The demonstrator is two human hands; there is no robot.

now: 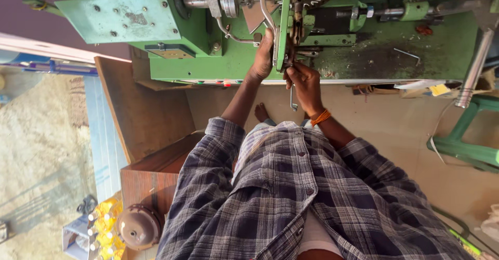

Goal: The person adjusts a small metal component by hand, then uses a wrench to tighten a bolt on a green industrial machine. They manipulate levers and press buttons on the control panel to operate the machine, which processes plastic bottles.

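head cam | looks steeply down over chest | near | faces green machine point(228, 57)

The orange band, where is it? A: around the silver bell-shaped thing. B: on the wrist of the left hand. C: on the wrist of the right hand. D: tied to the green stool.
C: the orange band sits on the wrist just behind the right hand, which reaches into the green machine; the left hand has a bare wrist.
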